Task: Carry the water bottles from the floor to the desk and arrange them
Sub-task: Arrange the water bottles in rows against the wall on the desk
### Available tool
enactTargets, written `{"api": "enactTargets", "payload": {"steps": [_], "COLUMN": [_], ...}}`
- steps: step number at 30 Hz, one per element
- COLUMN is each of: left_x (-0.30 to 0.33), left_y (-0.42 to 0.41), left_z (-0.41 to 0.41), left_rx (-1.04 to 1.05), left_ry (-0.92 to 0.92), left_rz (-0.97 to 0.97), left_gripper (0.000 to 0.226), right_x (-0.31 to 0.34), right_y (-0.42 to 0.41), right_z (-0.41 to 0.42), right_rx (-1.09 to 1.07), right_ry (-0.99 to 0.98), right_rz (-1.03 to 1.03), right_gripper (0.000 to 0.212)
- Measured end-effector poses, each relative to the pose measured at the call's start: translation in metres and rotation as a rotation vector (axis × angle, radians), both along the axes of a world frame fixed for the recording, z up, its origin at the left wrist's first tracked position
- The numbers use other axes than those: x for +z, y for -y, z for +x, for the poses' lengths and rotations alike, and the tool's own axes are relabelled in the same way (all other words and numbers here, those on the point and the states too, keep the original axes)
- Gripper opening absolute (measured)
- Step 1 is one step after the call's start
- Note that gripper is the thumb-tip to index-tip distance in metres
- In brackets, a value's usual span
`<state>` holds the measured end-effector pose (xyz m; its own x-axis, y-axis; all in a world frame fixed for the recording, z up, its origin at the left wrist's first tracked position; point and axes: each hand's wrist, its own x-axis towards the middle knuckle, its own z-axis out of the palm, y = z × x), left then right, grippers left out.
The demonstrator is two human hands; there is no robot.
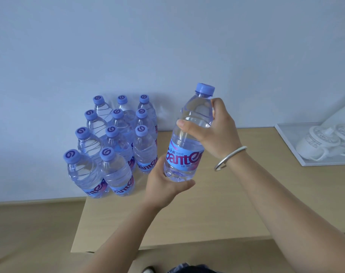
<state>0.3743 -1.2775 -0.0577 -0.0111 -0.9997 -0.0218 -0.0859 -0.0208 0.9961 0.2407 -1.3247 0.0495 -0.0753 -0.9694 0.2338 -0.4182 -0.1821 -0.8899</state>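
Above desk (216,213) — bottle (189,138) upright: right hand (213,131) grips shoulder, left hand (167,186) cups base.

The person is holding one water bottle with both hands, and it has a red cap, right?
Not quite. The head view shows the cap is light purple-blue, not red. The rest is right: the left hand supports the bottom of the held bottle and the right hand grips its upper part.

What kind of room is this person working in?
Probably an office or a meeting room, though I can't be sure. A light wooden desk stands against a plain wall, with bottled water lined up on it and a white tray of lidded porcelain tea cups.
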Motion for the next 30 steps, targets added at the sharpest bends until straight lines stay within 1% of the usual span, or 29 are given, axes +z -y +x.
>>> {"api": "enactTargets", "payload": {"steps": [2, 3, 5, 7, 9, 12, 16, 17, 18, 19, 20, 21, 22, 23, 24, 25, 27, 28, 30], "left_x": [0.006, 0.009, 0.016, 0.02, 0.022, 0.02, 0.017, 0.017, 0.016, 0.016, 0.015, 0.014, 0.015, 0.015, 0.015, 0.015, 0.016, 0.018, 0.021], "left_y": [-0.004, -0.006, -0.012, -0.019, -0.025, -0.031, -0.038, -0.04, -0.041, -0.041, -0.042, -0.043, -0.044, -0.046, -0.048, -0.049, -0.048, -0.048, -0.048], "left_z": [0.01, 0.014, 0.022, 0.03, 0.037, 0.046, 0.057, 0.059, 0.061, 0.061, 0.061, 0.061, 0.06, 0.06, 0.061, 0.065, 0.075, 0.081, 0.09], "left_rx": [-0.049, -0.077, -0.138, -0.216, -0.277, -0.292, -0.23, -0.205, -0.164, -0.094, 0.007, 0.116, 0.201, 0.24, 0.235, 0.196, 0.046, -0.034, -0.151], "left_ry": [-0.045, -0.069, -0.116, -0.178, -0.241, -0.268, -0.245, -0.227, -0.193, -0.131, -0.038, 0.072, 0.154, 0.183, 0.161, 0.076, -0.177, -0.265, -0.304], "left_rz": [0.008, 0.016, 0.039, 0.066, 0.098, 0.112, 0.128, 0.124, 0.111, 0.091, 0.077, 0.072, 0.068, 0.06, 0.049, 0.046, 0.08, 0.112, 0.125], "left_gripper": [0.053, 0.053, 0.054, 0.054, 0.053, 0.057, 0.062, 0.06, 0.058, 0.056, 0.055, 0.056, 0.059, 0.064, 0.067, 0.07, 0.07, 0.067, 0.056], "right_x": [0.006, 0.009, 0.014, 0.018, 0.021, 0.019, 0.015, 0.014, 0.015, 0.015, 0.015, 0.014, 0.012, 0.01, 0.008, 0.008, 0.01, 0.012, 0.014], "right_y": [0.001, 0.002, 0.005, 0.008, 0.008, 0.009, 0.005, 0.004, 0.003, 0.003, 0.003, 0.003, 0.002, 0.002, 0.001, 0.0, -0.002, -0.002, -0.005], "right_z": [0.006, 0.008, 0.011, 0.013, 0.019, 0.032, 0.05, 0.053, 0.057, 0.061, 0.065, 0.068, 0.07, 0.071, 0.072, 0.073, 0.074, 0.075, 0.076], "right_rx": [0.057, 0.1, 0.201, 0.336, 0.418, 0.415, 0.439, 0.439, 0.426, 0.403, 0.381, 0.36, 0.33, 0.294, 0.263, 0.254, 0.303, 0.344, 0.423], "right_ry": [0.004, 0.032, 0.111, 0.221, 0.257, 0.197, 0.207, 0.204, 0.171, 0.108, 0.045, 0.01, 0.007, 0.025, 0.061, 0.097, 0.132, 0.133, 0.137], "right_rz": [0.013, 0.019, 0.05, 0.14, 0.21, 0.175, 0.177, 0.182, 0.18, 0.176, 0.174, 0.17, 0.155, 0.129, 0.103, 0.082, 0.063, 0.064, 0.08], "right_gripper": [0.064, 0.062, 0.05, 0.038, 0.028, 0.027, 0.031, 0.033, 0.041, 0.053, 0.065, 0.071, 0.069, 0.064, 0.058, 0.054, 0.051, 0.048, 0.042]}}
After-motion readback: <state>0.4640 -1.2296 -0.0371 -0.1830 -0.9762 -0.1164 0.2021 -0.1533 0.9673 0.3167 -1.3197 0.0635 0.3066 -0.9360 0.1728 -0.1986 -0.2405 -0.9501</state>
